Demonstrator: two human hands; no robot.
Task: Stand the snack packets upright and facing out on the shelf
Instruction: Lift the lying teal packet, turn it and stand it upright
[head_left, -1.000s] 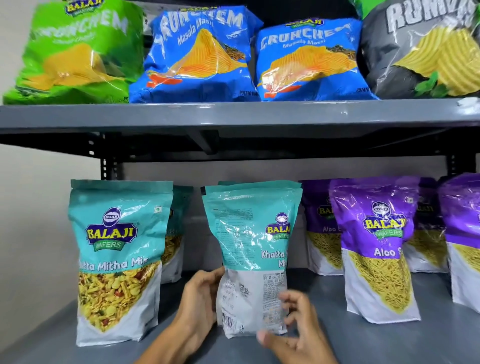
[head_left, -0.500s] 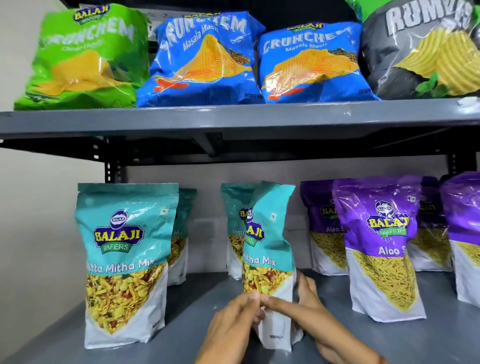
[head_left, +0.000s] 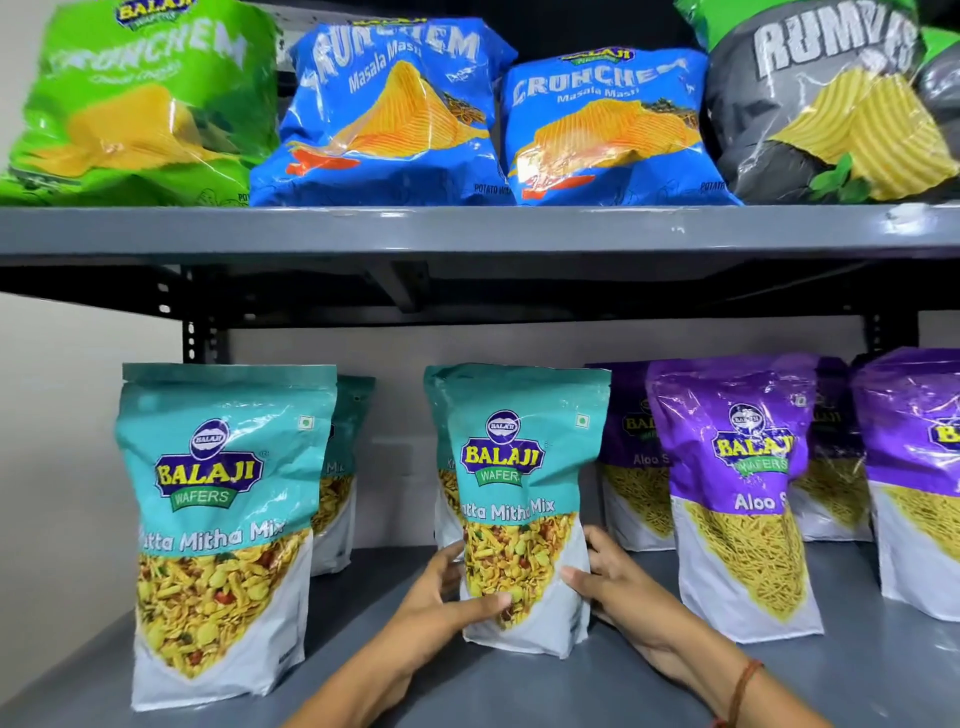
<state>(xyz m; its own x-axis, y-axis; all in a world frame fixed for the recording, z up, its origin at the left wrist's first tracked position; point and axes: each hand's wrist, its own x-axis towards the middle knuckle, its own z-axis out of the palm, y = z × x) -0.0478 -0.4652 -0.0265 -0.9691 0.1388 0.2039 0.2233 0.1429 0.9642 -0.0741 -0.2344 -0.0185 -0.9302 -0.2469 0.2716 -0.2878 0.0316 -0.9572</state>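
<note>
A teal Khatta Mitha Mix packet (head_left: 519, 467) stands upright on the grey lower shelf (head_left: 519, 686), its front facing out. My left hand (head_left: 441, 597) grips its lower left side, thumb across the front. My right hand (head_left: 608, 582) holds its lower right edge. Another teal packet (head_left: 218, 519) stands upright at the left, front facing out. A further teal packet (head_left: 337, 467) stands behind that one, and one more (head_left: 441, 457) peeks out behind the held packet.
Purple Aloo Sev packets (head_left: 743, 493) stand in rows at the right, the farthest (head_left: 914, 478) cut off by the frame. The upper shelf (head_left: 467, 228) carries green (head_left: 135, 104), blue (head_left: 384, 114) and grey (head_left: 831, 104) chip bags. A wall borders the left.
The middle teal packet has been turned from back-facing, through edge-on, to front-facing. Both hands have shifted to its lower sides. The camera has moved a little closer.
</note>
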